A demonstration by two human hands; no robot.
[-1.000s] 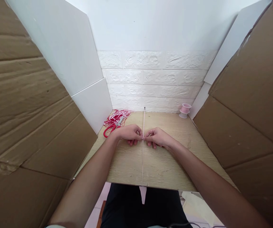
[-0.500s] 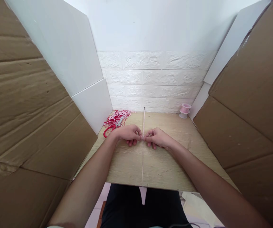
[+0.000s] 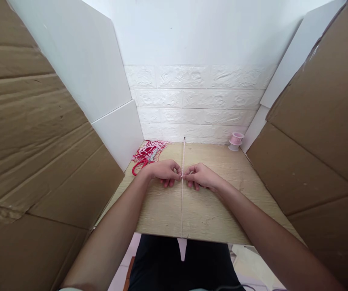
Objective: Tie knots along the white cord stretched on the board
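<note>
A pale pink-white cord point(image 3: 182, 210) runs taut down the middle of the wooden table, from a small hook point(image 3: 184, 138) at the wall to a pink clip-like piece point(image 3: 182, 248) at the front edge. My left hand point(image 3: 167, 171) pinches thin thread at the cord from the left, thumb against forefinger. From the right, my right hand point(image 3: 200, 176) pinches at the same spot. Between the fingertips a small loop or knot of thread shows, its details too small to make out. The upper stretch of cord looks thicker and braided.
Red-handled scissors point(image 3: 143, 162) lie behind my left hand, partly on a tangle of red and white threads point(image 3: 158, 144). A spool of pink thread point(image 3: 236, 139) stands at the back right. Cardboard panels point(image 3: 40, 153) flank the wooden table point(image 3: 222, 218) on both sides.
</note>
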